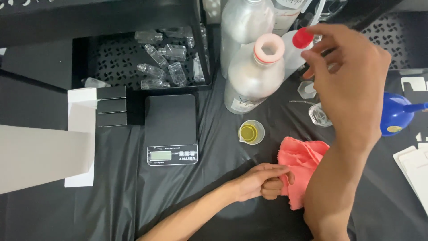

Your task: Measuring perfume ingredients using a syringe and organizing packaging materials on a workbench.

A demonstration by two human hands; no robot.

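Black sheeting covers the table where my right hand (352,80) pinches a red cap (303,38) above the open metal bottle (254,76) near the far edge, my left hand (263,180) clenching a pink cloth (301,172); a careless elbow could topple that uncapped bottle.

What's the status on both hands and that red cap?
Right hand raised, fingertips on red cap of a white bottle. Left hand gripping pink cloth. Open metal bottle close beside.
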